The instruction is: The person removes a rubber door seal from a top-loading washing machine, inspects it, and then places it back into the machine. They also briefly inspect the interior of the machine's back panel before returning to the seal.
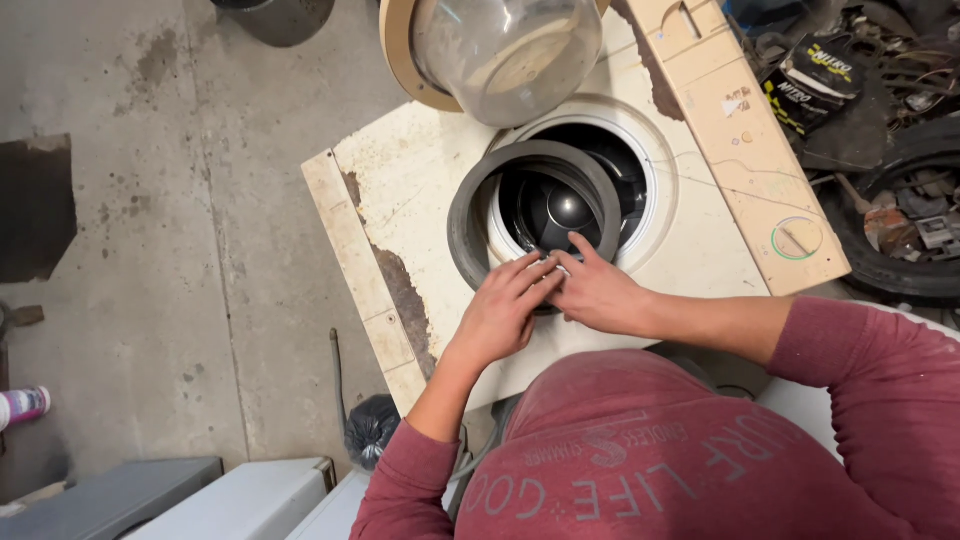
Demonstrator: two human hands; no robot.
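Both hands, left hand [503,306] and right hand [597,293], rest side by side, fingers loosely spread, on the near edge of the grey gasket [470,215]. The washer [420,170] lies on its back, its opening facing up. The gasket ring sits skewed left in the opening; its near edge is hidden under the hands. The door [495,50] stands open, cut off at the top.

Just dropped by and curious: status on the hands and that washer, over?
Left hand and right hand both pressing the grey door gasket at the lower rim. Gasket partly off the drum opening. Door swung open, nothing blocking.
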